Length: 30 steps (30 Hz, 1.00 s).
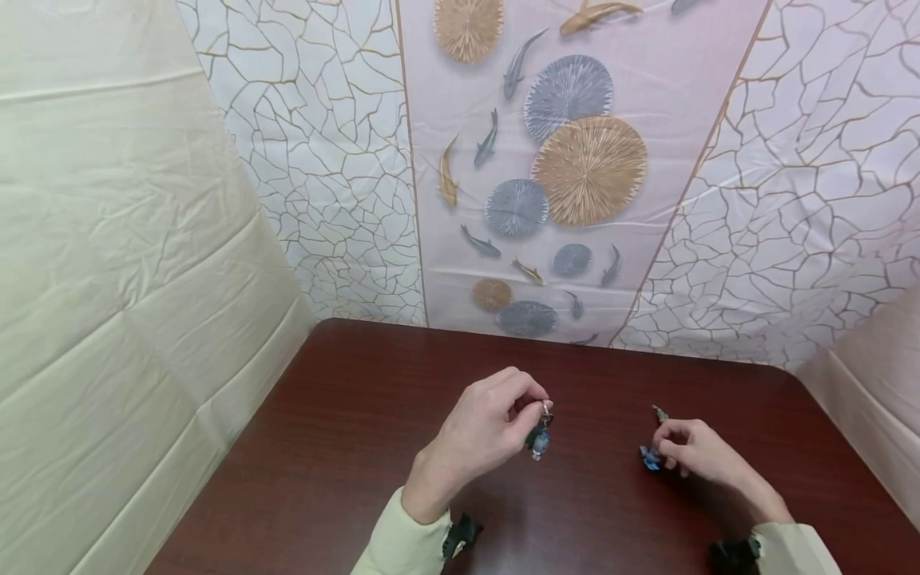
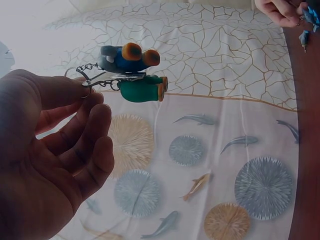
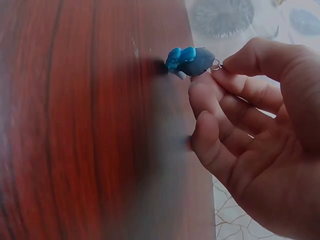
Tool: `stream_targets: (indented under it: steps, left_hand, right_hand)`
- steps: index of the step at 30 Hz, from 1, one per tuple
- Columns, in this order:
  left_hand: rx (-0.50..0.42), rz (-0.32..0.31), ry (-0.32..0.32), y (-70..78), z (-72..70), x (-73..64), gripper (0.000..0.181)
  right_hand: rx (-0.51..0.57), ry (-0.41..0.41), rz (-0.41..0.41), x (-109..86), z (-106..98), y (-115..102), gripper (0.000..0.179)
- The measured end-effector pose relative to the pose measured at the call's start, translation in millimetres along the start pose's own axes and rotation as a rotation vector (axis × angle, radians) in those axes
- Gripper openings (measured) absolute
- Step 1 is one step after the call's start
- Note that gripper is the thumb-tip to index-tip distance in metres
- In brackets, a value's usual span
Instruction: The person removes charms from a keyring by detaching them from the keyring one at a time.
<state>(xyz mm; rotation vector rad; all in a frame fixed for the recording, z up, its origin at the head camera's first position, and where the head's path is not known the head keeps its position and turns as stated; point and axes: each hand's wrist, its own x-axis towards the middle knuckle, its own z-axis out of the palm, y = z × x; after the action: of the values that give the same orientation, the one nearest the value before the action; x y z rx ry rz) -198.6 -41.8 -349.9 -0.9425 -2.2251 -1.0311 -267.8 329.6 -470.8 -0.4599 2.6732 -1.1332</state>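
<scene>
Figurine keychain — one blue figure, one green figure — is suspended over the brown wooden table, its ring pinched by the left hand. A blue-and-grey charm is grasped by its ring between thumb and fingertips of the right hand, farther right.

Two keychain charms, blue figure and green figure, orange-soled, side by side, dangling at 6 o'clock from left hand's pinch. Grey-and-bright-blue charm at their 3 o'clock, head view, pinched in right hand.
</scene>
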Motion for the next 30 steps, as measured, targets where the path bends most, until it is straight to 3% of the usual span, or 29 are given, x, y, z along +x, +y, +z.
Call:
stream_targets:
  steps: [7, 12, 21, 30]
  left_hand:
    - [0.0, -0.004, -0.014, 0.3, 1.0, 0.9, 0.006]
    - [0.004, -0.006, -0.02, -0.2, 2.0, 1.1, 0.006]
    - [0.015, -0.006, -0.025, -1.7, 4.2, 1.2, 0.006]
    - [0.026, -0.01, -0.024, -2.6, 2.4, 0.3, 0.005]
  right_hand:
    - [-0.055, 0.025, 0.115, -0.8, -4, 7, 0.01]
    - [-0.085, 0.037, 0.147, 0.7, -3, 12, 0.009]
    - [-0.126, 0.045, 0.173, 5.7, -3, 13, 0.009]
    - [-0.159, 0.031, 0.168, -1.2, -19, 1, 0.012]
